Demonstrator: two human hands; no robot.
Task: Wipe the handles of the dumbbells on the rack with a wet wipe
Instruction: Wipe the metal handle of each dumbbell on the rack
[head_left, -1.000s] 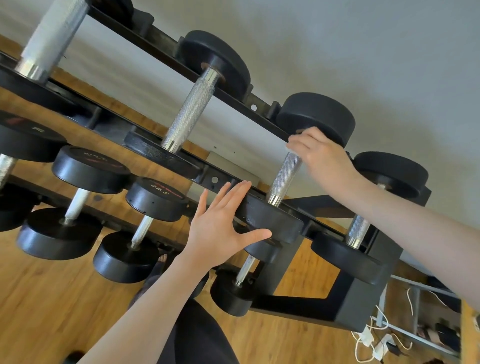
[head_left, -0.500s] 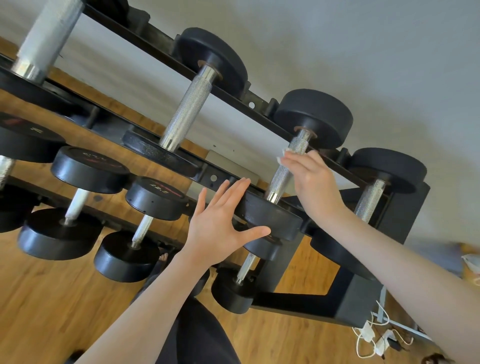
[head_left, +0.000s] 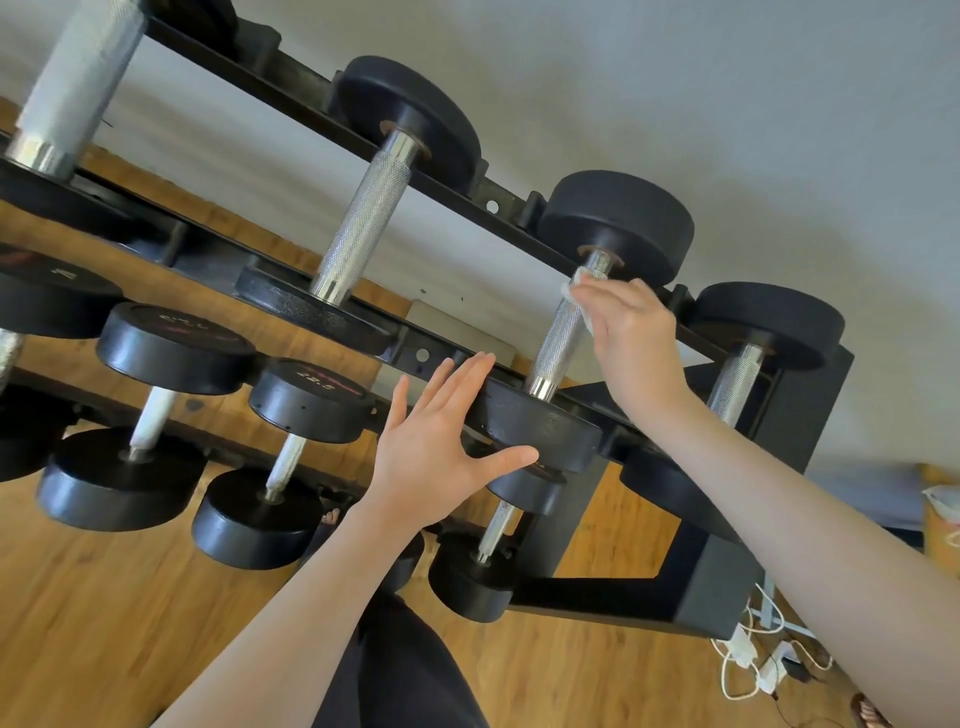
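A black rack (head_left: 415, 353) carries several black dumbbells with knurled steel handles on two tiers. My right hand (head_left: 636, 338) presses a white wet wipe (head_left: 576, 293) against the upper part of the handle (head_left: 558, 343) of the third top-tier dumbbell; most of the wipe is hidden under my fingers. My left hand (head_left: 441, 447) rests with straight spread fingers on that dumbbell's near weight (head_left: 545, 431), thumb under its edge. A neighbouring handle (head_left: 363, 223) lies to the left and another (head_left: 735, 379) to the right.
Lower-tier dumbbells (head_left: 306, 400) sit below left over a wooden floor (head_left: 104, 623). A grey wall (head_left: 727, 104) is behind the rack. White cables and a power strip (head_left: 753, 660) lie on the floor at the rack's right foot. My dark-clothed leg (head_left: 395, 665) is below.
My right hand slid the wipe down the handle from the far weight, then back up toward it. The left hand stayed on the near weight.
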